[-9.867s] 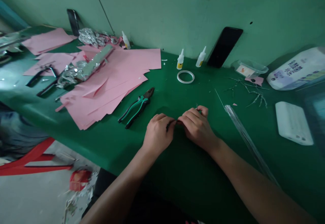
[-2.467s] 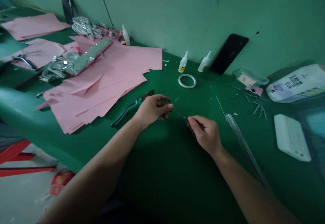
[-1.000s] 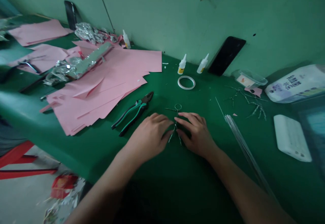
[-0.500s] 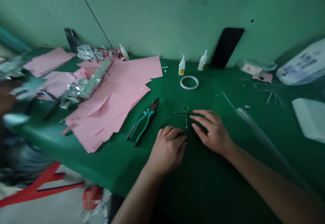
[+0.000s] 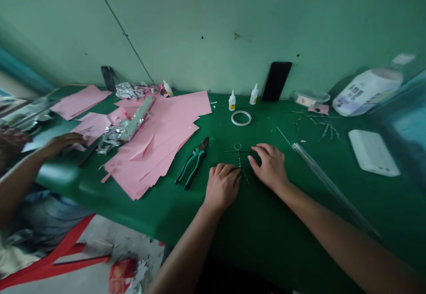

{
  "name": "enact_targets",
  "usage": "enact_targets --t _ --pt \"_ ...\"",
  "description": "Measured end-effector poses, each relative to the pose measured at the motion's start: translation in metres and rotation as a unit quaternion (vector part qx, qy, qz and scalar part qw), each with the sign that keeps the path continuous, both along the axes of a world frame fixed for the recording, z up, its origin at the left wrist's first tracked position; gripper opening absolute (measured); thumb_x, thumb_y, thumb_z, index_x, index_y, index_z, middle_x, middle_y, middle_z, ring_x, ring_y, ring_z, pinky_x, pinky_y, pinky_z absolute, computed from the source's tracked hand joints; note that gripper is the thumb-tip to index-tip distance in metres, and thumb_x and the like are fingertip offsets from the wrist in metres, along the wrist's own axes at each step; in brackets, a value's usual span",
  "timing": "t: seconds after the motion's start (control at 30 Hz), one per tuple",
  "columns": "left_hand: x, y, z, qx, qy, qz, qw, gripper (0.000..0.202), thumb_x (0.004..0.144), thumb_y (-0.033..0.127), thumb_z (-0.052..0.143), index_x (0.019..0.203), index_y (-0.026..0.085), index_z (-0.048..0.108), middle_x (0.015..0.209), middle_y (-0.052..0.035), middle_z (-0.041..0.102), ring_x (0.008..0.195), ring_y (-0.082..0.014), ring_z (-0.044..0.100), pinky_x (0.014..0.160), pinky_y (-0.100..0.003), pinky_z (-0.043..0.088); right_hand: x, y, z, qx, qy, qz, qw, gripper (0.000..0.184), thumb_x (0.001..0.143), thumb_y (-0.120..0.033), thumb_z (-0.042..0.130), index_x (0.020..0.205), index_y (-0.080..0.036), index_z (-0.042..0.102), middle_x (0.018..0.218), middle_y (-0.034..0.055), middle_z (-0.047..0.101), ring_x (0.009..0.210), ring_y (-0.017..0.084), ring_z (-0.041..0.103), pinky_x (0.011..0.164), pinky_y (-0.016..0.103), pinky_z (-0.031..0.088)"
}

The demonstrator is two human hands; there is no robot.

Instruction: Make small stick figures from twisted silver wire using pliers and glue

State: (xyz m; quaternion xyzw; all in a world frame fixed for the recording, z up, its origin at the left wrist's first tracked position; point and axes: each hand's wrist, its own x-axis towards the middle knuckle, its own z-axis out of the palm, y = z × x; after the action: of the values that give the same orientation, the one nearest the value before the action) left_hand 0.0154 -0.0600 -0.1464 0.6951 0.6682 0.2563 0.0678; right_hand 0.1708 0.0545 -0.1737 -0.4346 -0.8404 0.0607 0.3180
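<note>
A thin wire stick figure [image 5: 238, 157] lies on the green tabletop, with a round loop at its top, a straight crossbar and a twisted body. One leg slants down to the right; the other is covered by my left hand [image 5: 222, 186]. That hand is closed, its curled fingertips at the figure's lower end. My right hand [image 5: 270, 164] rests on the table with fingers apart, its thumb and forefinger close to the crossbar's right tip. Whether they touch it I cannot tell. Green-handled pliers [image 5: 195, 161] lie left of my left hand, jaws pointing away.
A roll of white tape [image 5: 241, 123], glue bottles [image 5: 232, 101] and a leaning phone [image 5: 277, 81] stand behind. Pink paper sheets [image 5: 166, 129] spread leftward, near a co-worker's hand [image 5: 65, 142]. Rightward are clear thin rods [image 5: 329, 178], a white box [image 5: 372, 152] and a large bottle [image 5: 368, 90].
The camera view has shifted. My left hand has drawn back slightly, so one slanting wire leg now shows. My right fingers are more bent. A co-worker's arm has reached over the table at left.
</note>
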Motion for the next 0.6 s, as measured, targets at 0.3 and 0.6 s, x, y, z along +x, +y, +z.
enact_targets --t 0.3,0.6 --pt "-0.008 0.001 0.003 -0.027 -0.042 0.025 0.998 0.02 0.089 0.024 0.061 0.105 0.022 0.071 0.105 -0.0082 0.068 0.102 -0.0265 0.056 0.086 -0.044 0.045 -0.005 -0.019 0.023 -0.042 -0.104 0.223 0.968 0.031 0.093 -0.022 0.05 0.12 -0.023 0.065 0.123 0.0081 0.067 0.113 0.024 0.057 0.096 0.042 0.042" --pt "-0.017 0.005 0.005 -0.046 0.041 -0.031 0.998 0.026 0.094 0.03 0.053 0.115 0.026 0.068 0.108 -0.0089 0.064 0.102 -0.0264 0.054 0.081 -0.041 0.044 0.002 -0.006 0.025 -0.127 -0.12 0.23 0.957 0.036 0.09 -0.031 0.061 0.125 -0.023 0.062 0.131 0.005 0.064 0.121 0.023 0.052 0.1 0.043 0.04"
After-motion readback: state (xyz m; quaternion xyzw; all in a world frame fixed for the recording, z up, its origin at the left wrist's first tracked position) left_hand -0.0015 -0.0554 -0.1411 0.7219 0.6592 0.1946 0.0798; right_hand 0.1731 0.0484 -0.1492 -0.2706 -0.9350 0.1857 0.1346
